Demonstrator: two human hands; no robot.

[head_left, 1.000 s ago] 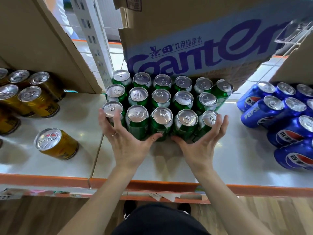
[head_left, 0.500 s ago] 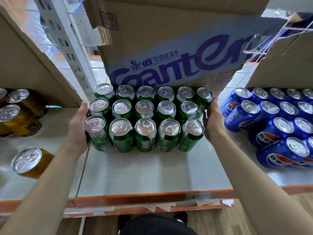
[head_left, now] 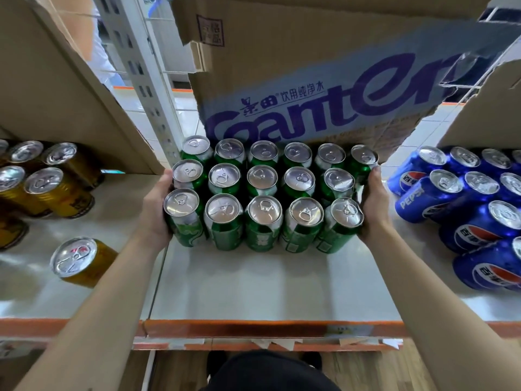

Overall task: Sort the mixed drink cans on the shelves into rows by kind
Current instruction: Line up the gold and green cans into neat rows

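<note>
Cans (head_left: 262,178), sixteen green, in three rows between left hand (head_left: 153,206) and right hand (head_left: 374,206).

shelf (head_left: 253,283): block of cans (head_left: 262,193) in the middle, three rows deep. back row six across, the two rows before it five each, cans touching. cardboard box (head_left: 310,80) just behind the back row. left hand (head_left: 153,213) against the block's left side, right hand (head_left: 376,210) against its right side. left group of cans (head_left: 45,187) well apart to the left. lone can (head_left: 79,262) before that group, nearer the shelf edge. right group of cans (head_left: 465,210) near the block's right. post (head_left: 146,88) behind the block's back left corner.
</note>
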